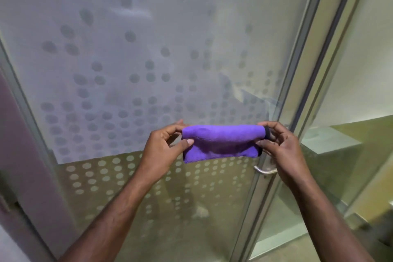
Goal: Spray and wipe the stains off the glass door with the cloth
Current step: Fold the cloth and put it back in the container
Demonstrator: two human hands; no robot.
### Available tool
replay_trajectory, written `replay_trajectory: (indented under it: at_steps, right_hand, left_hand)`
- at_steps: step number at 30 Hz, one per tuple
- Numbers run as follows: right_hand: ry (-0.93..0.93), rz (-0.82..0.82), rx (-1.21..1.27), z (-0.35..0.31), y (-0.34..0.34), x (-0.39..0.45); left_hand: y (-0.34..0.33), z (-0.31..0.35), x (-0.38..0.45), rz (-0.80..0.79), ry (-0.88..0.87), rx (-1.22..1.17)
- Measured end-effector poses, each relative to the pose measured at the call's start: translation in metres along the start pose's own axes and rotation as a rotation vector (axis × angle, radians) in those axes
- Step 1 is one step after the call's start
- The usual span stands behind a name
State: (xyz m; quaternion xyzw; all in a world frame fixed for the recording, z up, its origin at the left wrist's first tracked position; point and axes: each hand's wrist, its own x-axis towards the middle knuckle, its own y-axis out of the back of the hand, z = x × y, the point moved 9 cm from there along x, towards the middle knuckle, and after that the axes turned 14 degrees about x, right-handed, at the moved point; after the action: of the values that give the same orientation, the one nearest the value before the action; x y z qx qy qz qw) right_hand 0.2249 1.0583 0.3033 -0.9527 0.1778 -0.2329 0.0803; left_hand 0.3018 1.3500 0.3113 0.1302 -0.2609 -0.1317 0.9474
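Fingers of both hands pinch folded fuzzy purple cloth before dotted frosted glass door.

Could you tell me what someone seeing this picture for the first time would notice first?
The bright purple cloth, folded and stretched between the left hand and right hand at centre, stands out most. Behind it the glass door fills the view with its frosted dot pattern. A metal door handle sits just below the right hand.

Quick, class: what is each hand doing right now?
Left hand: closed, pinching the left end of the cloth.
Right hand: closed, pinching its right end.
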Motion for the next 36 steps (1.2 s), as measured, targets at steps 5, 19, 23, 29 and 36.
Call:
replay_trajectory:
  at_steps: [5,19,23,29,36]
  right_hand:
    - [0.004,0.083,0.041,-0.012,0.046,-0.003]
    - [-0.027,0.340,0.017,-0.061,0.211,-0.031]
    - [-0.041,0.400,0.002,-0.080,0.262,-0.040]
    - [-0.052,0.475,-0.015,-0.108,0.351,-0.061]
    - [-0.037,0.594,-0.048,-0.136,0.466,-0.089]
  left_hand:
    - [-0.032,0.004,0.023,-0.034,-0.015,-0.030]
    - [-0.201,0.028,0.071,-0.230,0.213,-0.257]
    - [-0.264,0.044,0.087,-0.329,0.201,-0.260]
    - [-0.373,0.078,0.099,-0.479,0.136,-0.284]
    - [-0.507,0.117,0.104,-0.621,0.083,-0.315]
